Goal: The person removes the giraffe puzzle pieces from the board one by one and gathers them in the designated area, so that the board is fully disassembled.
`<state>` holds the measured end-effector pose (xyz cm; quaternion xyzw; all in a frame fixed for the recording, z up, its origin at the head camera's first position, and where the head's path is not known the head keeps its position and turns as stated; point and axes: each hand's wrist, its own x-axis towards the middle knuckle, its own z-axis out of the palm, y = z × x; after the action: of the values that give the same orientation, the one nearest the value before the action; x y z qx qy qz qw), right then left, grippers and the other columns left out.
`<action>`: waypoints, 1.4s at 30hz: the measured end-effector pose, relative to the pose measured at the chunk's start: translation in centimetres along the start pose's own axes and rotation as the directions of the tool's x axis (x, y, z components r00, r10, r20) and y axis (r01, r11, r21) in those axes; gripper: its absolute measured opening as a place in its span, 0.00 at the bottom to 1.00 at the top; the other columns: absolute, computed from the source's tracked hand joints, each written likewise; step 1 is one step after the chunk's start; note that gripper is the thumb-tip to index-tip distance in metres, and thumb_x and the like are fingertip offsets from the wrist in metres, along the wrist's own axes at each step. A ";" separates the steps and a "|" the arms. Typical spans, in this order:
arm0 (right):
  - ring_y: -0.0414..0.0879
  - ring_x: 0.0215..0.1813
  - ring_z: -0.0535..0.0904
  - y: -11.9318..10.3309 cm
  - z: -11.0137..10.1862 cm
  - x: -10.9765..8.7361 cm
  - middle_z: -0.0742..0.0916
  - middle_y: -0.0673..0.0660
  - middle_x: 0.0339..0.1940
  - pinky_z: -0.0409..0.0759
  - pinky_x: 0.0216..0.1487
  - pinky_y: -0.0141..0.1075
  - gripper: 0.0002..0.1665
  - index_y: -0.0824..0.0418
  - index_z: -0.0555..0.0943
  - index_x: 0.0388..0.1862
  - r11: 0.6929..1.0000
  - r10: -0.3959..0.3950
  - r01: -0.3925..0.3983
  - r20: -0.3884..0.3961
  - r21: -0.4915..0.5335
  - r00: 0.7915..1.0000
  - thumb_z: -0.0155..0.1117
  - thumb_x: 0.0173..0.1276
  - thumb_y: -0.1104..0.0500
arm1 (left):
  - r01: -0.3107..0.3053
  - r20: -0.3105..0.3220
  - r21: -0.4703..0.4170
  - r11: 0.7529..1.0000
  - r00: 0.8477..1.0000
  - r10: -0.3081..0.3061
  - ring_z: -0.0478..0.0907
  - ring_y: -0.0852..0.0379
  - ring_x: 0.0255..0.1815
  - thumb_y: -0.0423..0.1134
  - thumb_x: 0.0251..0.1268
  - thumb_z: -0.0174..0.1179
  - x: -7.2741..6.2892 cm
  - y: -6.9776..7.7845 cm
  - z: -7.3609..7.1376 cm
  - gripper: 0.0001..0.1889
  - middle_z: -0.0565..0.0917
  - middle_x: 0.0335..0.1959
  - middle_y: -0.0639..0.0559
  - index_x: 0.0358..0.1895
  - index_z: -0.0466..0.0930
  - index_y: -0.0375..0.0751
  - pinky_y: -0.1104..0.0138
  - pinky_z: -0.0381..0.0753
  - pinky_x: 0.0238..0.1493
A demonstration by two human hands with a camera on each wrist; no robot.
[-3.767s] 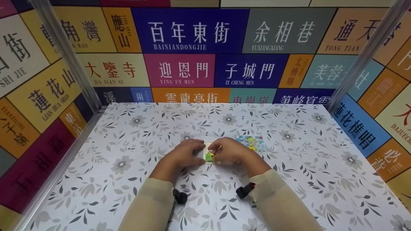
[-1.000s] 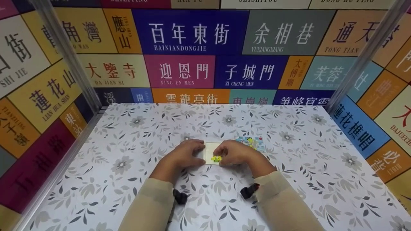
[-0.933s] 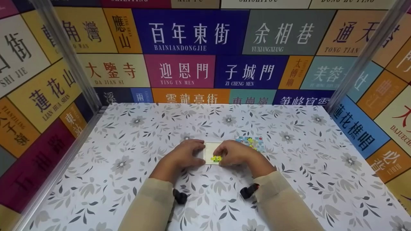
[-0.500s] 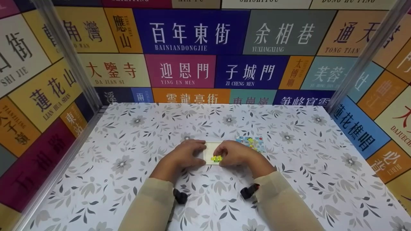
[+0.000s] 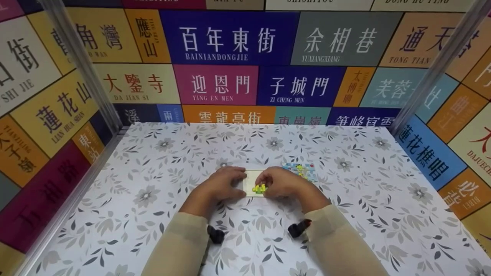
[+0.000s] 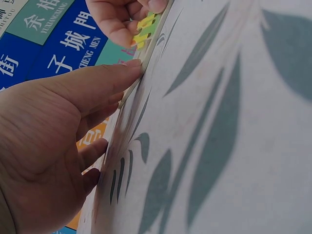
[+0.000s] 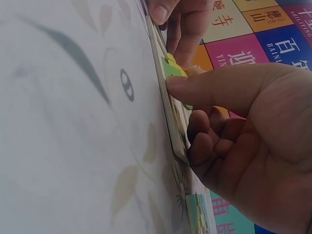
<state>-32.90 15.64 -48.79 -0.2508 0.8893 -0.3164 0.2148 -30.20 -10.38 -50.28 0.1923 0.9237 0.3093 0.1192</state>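
Note:
A cream puzzle board (image 5: 251, 178) lies flat on the table between the hands. The left hand (image 5: 219, 185) holds the board's left side, thumb at the near corner and fingers toward the far corner; in the left wrist view its thumb (image 6: 127, 68) touches the board's edge. Thumb and curled fingers of the right hand (image 5: 283, 182) pinch a small yellow and green puzzle piece (image 5: 259, 188) over the near part of the board. In the right wrist view the right thumb (image 7: 183, 87) covers part of that green piece (image 7: 171, 68). The fingers hide the board's right side.
Just beyond the right hand lies a light-blue printed puzzle picture (image 5: 310, 171) with yellow figures and a red dot. A floral cloth (image 5: 245, 237) covers the table. Printed sign panels (image 5: 226, 38) stand behind and at both sides. Black wrist cameras (image 5: 298, 229) hang under the sleeves.
Since the oldest frame, the right hand has shifted slightly right with the yellow and green piece, baring more of the board. Lately the piece has turned slightly; the left hand has hardly moved.

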 end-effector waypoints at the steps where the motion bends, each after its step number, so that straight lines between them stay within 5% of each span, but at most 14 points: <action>1: 0.43 0.34 0.77 0.0 0.0 0.0 0.87 0.49 0.35 0.76 0.36 0.35 0.21 0.49 0.90 0.50 1.000 -0.001 0.001 0.001 -0.004 1.000 0.76 0.59 0.67 | -0.003 -0.001 0.001 1.000 1.000 0.003 0.58 0.49 0.88 0.48 0.65 0.75 0.0 0.0 0.0 0.34 0.71 0.82 0.60 0.74 0.79 0.52 0.49 0.55 0.90; 11: 0.43 0.38 0.80 -0.8 -0.5 -0.5 0.90 0.49 0.41 0.80 0.38 0.36 0.22 0.47 0.91 0.53 0.998 0.033 -0.034 -0.012 -0.045 0.999 0.76 0.60 0.64 | -0.013 -0.007 0.018 1.000 1.000 0.013 0.59 0.49 0.88 0.49 0.65 0.75 0.1 -0.2 0.0 0.33 0.72 0.82 0.60 0.74 0.79 0.51 0.49 0.55 0.89; 18: 0.46 0.45 0.83 -0.6 -3.1 -2.1 0.89 0.51 0.49 0.84 0.43 0.39 0.23 0.45 0.89 0.60 0.996 0.079 -0.081 -0.070 -0.027 0.994 0.78 0.66 0.58 | -0.014 -0.010 0.034 0.999 1.000 0.014 0.59 0.48 0.88 0.49 0.65 0.75 0.2 -0.3 0.1 0.33 0.72 0.82 0.59 0.74 0.79 0.52 0.48 0.54 0.90; 26: 0.48 0.48 0.85 3.4 -6.2 -5.2 0.90 0.56 0.56 0.85 0.42 0.39 0.26 0.50 0.88 0.63 0.996 0.086 -0.087 -0.148 -0.002 0.985 0.78 0.65 0.58 | 0.014 0.009 0.007 1.000 1.000 -0.014 0.56 0.49 0.89 0.50 0.65 0.75 0.2 -0.3 0.2 0.34 0.70 0.83 0.63 0.75 0.78 0.54 0.48 0.51 0.91; 32: 0.47 0.46 0.86 6.5 -7.2 -7.1 0.88 0.60 0.64 0.84 0.37 0.39 0.27 0.55 0.86 0.65 0.994 0.113 -0.111 -0.136 0.024 0.984 0.77 0.66 0.60 | 0.056 0.027 -0.010 0.998 0.998 -0.055 0.53 0.51 0.90 0.51 0.64 0.75 0.1 -0.2 0.3 0.35 0.68 0.83 0.68 0.76 0.77 0.59 0.46 0.49 0.91; 42: 0.46 0.48 0.84 8.8 -7.3 -7.0 0.91 0.57 0.54 0.84 0.46 0.38 0.23 0.53 0.90 0.57 0.994 0.106 -0.106 -0.069 0.003 0.992 0.82 0.62 0.58 | -0.008 -0.009 0.005 1.000 1.000 0.008 0.57 0.48 0.89 0.49 0.64 0.75 0.1 -0.2 0.2 0.33 0.71 0.82 0.61 0.74 0.79 0.52 0.47 0.52 0.90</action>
<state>-34.11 29.02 -47.97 -0.1920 0.9084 -0.3126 0.2004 -30.26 -10.43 -50.57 0.1948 0.9243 0.3082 0.1133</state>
